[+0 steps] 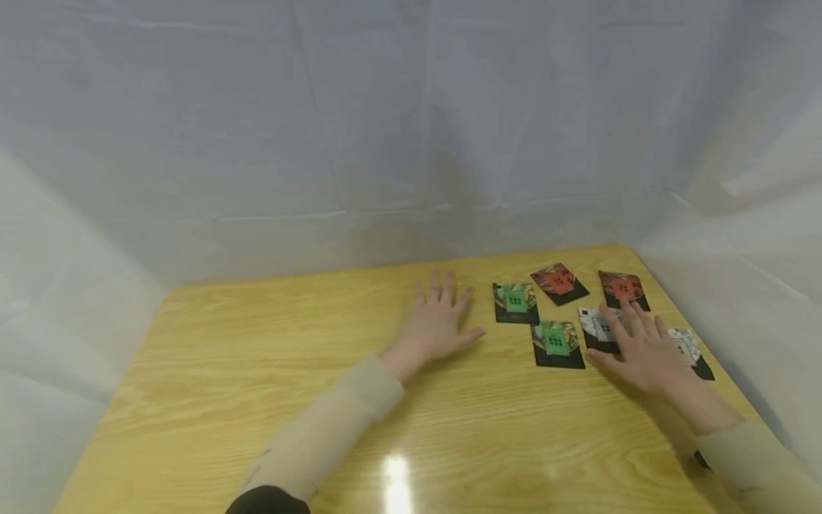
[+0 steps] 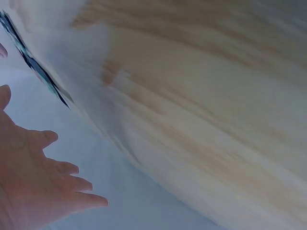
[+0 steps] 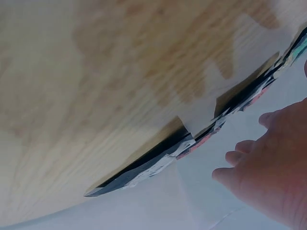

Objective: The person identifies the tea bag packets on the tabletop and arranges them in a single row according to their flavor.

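Flat, square printed cards or packets with black lower bands lie on the table at the right. Two are green, a left green one [image 1: 515, 301] and a nearer green one [image 1: 556, 344]. Behind are a tilted red one [image 1: 559, 282] and a right red one [image 1: 620, 285]. My right hand [image 1: 645, 355], fingers spread, hovers above two white-grey ones, a left one [image 1: 594, 330] partly hidden by it and a right one [image 1: 692, 351]. My left hand [image 1: 437, 325], also spread and holding nothing, hovers left of the green ones. Both wrist views show gaps beneath the hands.
The wooden table [image 1: 257, 357] has its far edge near a white sheet [image 1: 321, 143], which hangs behind and along both sides. A bright reflection lies at the table's near middle. A dark round shape [image 1: 268, 501] shows by the left sleeve.
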The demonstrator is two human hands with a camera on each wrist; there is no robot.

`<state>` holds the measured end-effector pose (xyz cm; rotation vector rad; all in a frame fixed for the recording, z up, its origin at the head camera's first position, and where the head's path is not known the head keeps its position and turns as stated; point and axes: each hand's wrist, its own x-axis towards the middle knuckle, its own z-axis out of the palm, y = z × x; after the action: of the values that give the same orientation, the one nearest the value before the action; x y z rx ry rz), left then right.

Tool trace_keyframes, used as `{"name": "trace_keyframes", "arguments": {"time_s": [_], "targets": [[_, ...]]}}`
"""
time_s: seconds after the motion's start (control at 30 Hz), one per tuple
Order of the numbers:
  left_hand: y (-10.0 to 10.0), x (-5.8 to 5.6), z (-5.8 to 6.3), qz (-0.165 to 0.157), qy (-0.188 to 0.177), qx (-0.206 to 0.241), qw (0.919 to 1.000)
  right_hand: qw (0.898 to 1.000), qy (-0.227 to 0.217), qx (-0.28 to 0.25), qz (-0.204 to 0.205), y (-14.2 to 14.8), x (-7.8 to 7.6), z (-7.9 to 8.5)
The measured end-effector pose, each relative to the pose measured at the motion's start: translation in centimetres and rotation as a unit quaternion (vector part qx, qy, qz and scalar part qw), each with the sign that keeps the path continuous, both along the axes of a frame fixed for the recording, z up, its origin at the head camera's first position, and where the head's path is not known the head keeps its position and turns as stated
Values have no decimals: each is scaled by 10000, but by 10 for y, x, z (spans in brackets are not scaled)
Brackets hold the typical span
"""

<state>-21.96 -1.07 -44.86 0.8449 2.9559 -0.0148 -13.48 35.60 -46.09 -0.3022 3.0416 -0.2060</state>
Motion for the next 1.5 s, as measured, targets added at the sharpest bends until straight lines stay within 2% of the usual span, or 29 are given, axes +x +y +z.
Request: {"name": "trace_keyframes", "arguments": {"time_s": [0.2, 0.37, 0.57, 0.83, 1.2, 1.5], "targets": [[23, 3, -4, -176, -4, -243, 9996, 9997, 99, -101, 174, -1, 1, -6], [37, 5, -7, -367, 48, -385, 9986, 9995, -47, -183, 236, -3, 4, -6], [50, 9, -5, -625, 16, -521, 9967, 9988, -281, -199, 349, -6, 5, -4], [66, 9, -6, -738, 108, -698, 9948, 9977, -424, -319, 420, -7, 4, -9], [84, 3, -8, -936, 32, -584, 9939, 9976, -468, -318, 398, -6, 7, -11], [96, -1, -16, -1147, -335, -469, 9917, 9959, -599, -538, 414, -9, 9, -8]]}}
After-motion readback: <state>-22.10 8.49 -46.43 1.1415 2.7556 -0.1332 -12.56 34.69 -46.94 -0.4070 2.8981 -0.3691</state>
